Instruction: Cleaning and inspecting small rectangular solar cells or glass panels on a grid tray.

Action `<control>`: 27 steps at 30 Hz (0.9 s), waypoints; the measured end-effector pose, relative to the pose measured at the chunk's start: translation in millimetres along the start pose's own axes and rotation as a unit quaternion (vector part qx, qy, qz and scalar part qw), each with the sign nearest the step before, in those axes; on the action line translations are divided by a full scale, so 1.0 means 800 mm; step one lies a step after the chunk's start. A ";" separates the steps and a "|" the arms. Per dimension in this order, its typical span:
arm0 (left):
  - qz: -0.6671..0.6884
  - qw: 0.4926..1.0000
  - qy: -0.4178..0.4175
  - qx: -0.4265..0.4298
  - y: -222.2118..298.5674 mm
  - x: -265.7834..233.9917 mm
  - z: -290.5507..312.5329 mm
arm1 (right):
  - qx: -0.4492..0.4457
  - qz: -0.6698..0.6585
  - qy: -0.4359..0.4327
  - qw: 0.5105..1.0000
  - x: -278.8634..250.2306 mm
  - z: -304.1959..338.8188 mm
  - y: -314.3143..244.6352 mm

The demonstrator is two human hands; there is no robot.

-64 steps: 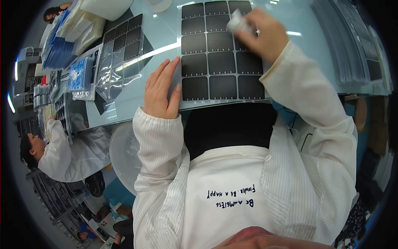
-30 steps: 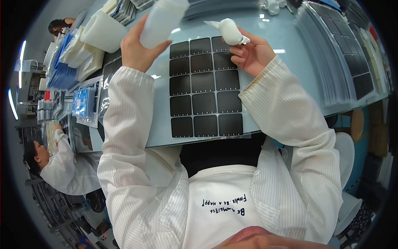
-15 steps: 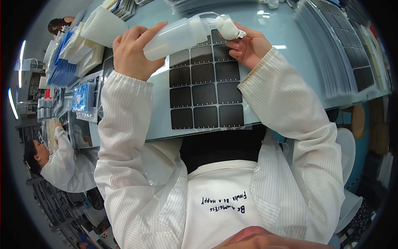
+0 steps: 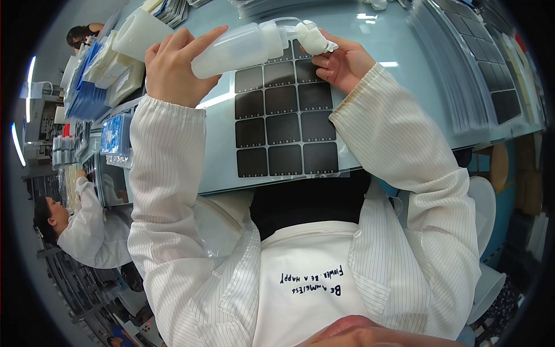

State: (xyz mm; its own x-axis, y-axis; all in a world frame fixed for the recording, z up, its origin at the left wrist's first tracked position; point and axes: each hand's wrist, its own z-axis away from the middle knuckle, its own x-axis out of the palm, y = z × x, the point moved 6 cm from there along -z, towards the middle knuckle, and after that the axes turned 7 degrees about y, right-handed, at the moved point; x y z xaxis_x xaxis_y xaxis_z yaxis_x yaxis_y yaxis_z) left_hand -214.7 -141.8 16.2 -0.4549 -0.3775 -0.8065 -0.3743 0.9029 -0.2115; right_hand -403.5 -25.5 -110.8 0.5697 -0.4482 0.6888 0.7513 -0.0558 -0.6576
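My left hand [image 4: 176, 66] is wrapped round the body of a translucent white wash bottle [image 4: 234, 51], tilted on its side with its cap toward the right. A thin bent tube runs from the cap to a wad of white cloth [image 4: 314, 38]. The cloth is pinched in the fingers of my right hand [image 4: 350, 65], and the tube's tip is hidden at it. Below both hands, a clear sheet with rows of black rectangular panels [image 4: 283, 128] lies flat on the table; the bottle and cloth hang over its far end.
Stacked clear sheets with dark panels [image 4: 462, 69] stand at the right. A white roll [image 4: 141, 36], piled packets [image 4: 107, 72] and a blue packet [image 4: 115, 134] crowd the left. The glassy table's front edge [image 4: 231, 189] runs before me. A co-worker [image 4: 87, 231] sits at far left.
My left hand and the bottle have shifted slightly to the left. My right hand with the cloth has moved a little left too, and the paneled sheet appears almost unmoved.
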 end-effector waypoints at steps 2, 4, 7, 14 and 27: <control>-0.001 1.000 0.002 0.002 -0.001 0.001 0.001 | -0.001 -0.001 0.003 1.000 0.000 0.000 0.001; -0.008 1.000 0.012 0.009 -0.002 0.001 0.002 | -0.002 -0.003 0.006 1.000 -0.001 0.000 0.002; -0.006 1.000 0.014 0.015 -0.003 0.002 0.003 | -0.005 -0.003 0.006 1.000 0.000 0.000 0.002; 0.025 1.000 0.011 0.007 0.001 0.017 0.008 | -0.028 -0.023 -0.022 0.999 0.005 0.003 -0.006; 0.323 0.879 0.150 -0.316 -0.135 0.122 0.012 | -0.137 0.319 0.050 0.936 0.004 -0.004 -0.020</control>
State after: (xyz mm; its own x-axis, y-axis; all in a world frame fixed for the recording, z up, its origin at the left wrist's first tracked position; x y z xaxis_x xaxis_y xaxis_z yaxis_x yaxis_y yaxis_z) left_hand -210.8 -274.5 -45.4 -0.8948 0.0487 -0.4438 -0.2914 0.6894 0.6632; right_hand -414.3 -28.9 -99.1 0.8292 -0.5489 0.1059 0.1464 0.0304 -0.9888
